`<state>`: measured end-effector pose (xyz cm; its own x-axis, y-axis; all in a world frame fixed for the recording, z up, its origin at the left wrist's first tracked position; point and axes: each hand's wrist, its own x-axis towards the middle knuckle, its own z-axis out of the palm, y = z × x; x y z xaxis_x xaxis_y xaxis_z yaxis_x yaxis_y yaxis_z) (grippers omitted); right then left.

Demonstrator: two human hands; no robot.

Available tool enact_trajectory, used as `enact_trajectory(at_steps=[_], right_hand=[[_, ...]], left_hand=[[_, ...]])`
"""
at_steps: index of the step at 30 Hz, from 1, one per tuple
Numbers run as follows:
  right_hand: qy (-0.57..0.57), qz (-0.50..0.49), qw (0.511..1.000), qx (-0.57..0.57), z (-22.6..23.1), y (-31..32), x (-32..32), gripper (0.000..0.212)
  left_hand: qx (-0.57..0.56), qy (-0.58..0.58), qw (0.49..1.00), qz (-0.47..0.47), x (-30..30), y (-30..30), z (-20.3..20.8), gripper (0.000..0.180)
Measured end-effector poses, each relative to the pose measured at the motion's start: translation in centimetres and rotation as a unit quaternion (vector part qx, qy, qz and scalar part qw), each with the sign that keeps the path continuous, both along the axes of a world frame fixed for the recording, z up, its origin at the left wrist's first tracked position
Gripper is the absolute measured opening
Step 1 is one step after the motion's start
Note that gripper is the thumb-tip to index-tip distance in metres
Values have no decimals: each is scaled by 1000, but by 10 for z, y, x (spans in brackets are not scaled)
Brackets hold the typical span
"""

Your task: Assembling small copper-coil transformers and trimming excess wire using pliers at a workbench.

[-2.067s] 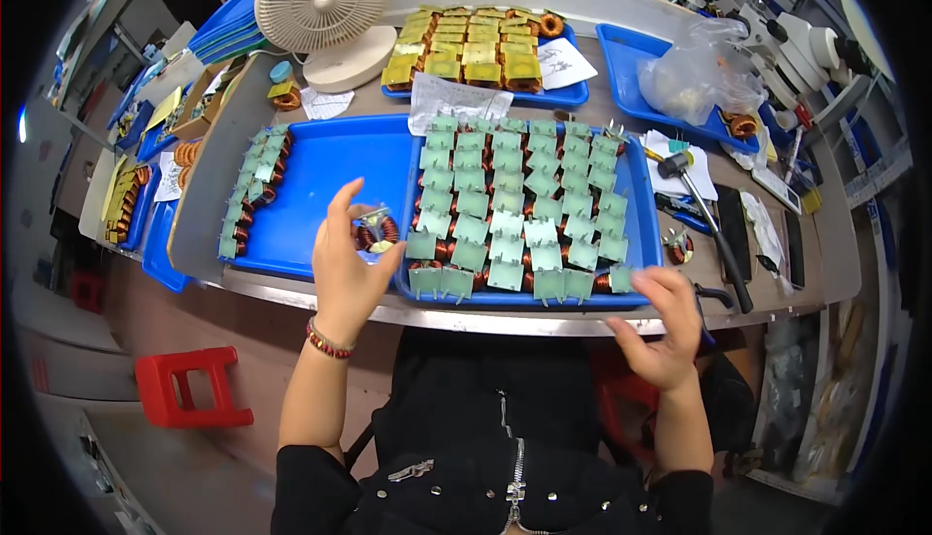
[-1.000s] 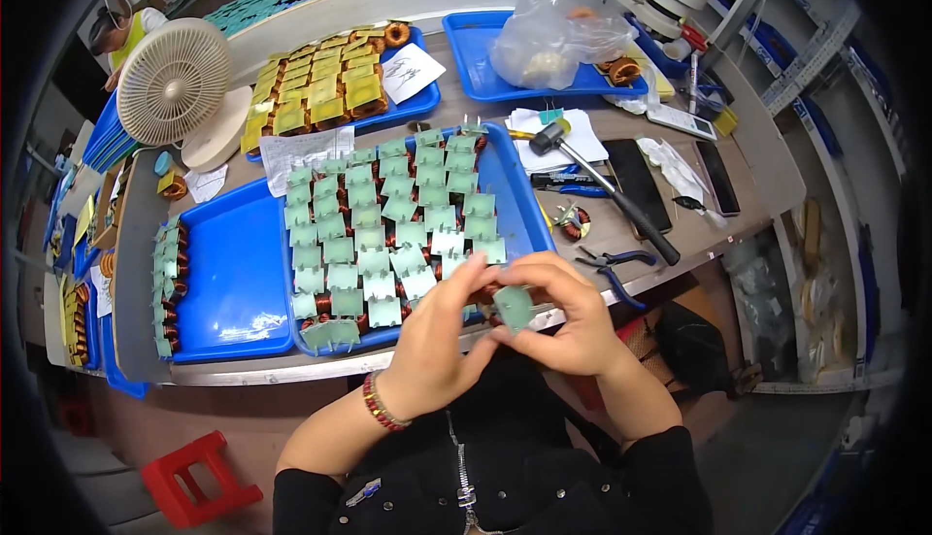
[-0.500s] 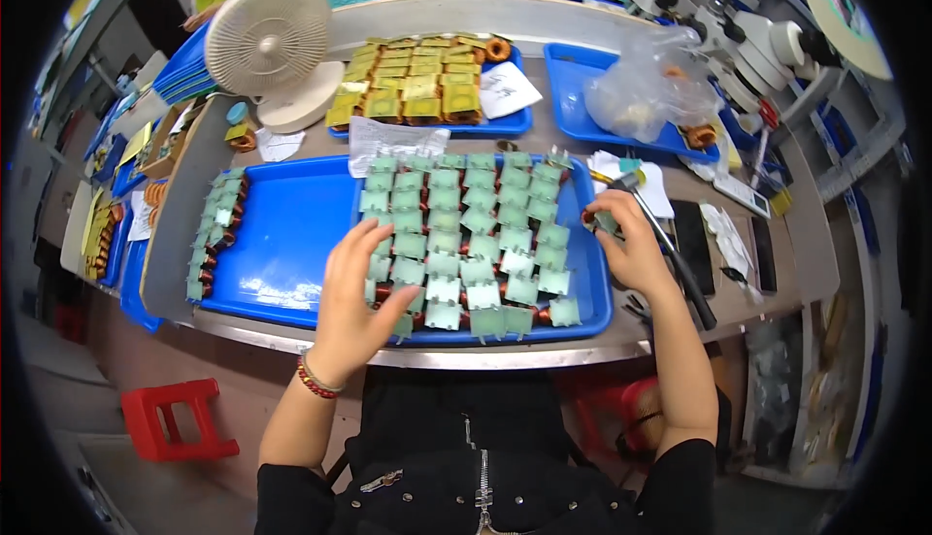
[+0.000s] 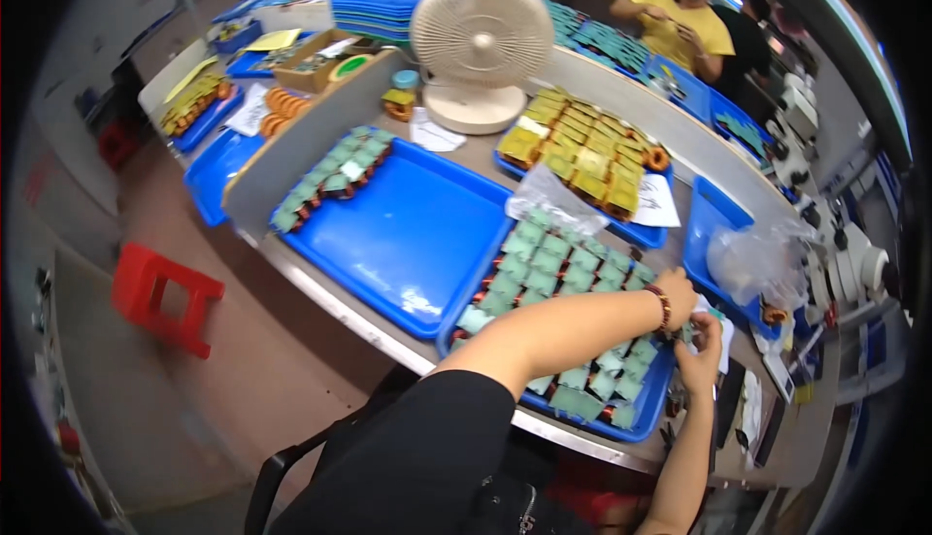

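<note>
**At the right side of the filled blue tray (image 4: 657, 396): two hands close together**

Your left hand (image 4: 677, 294) reaches across the tray, its fingertips turned from view; you cannot tell its grip. Your right hand (image 4: 703, 349) shows thumb and fingers curved toward each other, a narrow grip; a small dark shape (image 4: 686, 333) shows there, but whether it is held cannot be told. The green-boarded coils (image 4: 578, 404) stand in packed rows inside the tray (a smaller group lines the left end of the other blue tray (image 4: 408, 249)). By their look, each should feel dense for its size and stiff, with smooth windings and thin leads that could bend; take hold around the wound ring or by opposite board edges. Your left forearm (image 4: 582, 326) hides part of the rows; the white paper (image 4: 726, 343) is mostly covered.
</note>
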<state>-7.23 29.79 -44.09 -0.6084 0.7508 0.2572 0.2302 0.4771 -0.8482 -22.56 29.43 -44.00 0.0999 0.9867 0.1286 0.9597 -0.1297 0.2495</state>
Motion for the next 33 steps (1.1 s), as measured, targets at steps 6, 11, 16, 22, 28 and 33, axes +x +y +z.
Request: enact_trajectory(at_steps=[6,11,16,22,28,33], right_hand=[[43,3,998,-34,-13,20,-2,39],[51,29,998,21,-17,41,-24,32],[-49,43,997,51,1,51,-30,29],[-100,91,986,93,1,63,-41,29],[-145,72,969,184,10,61,-22,49],[-96,-11,978,183,58,35,48,44]], left_hand=[[50,42,998,26,-20,-4,19,19],[30,81,996,-13,-26,-15,24,14],[21,45,998,38,-34,-15,20,30],[-4,68,998,10,-36,-21,36,35],[129,-34,991,-12,-57,-61,61,45],[147,-43,978,140,-129,-179,92,43]])
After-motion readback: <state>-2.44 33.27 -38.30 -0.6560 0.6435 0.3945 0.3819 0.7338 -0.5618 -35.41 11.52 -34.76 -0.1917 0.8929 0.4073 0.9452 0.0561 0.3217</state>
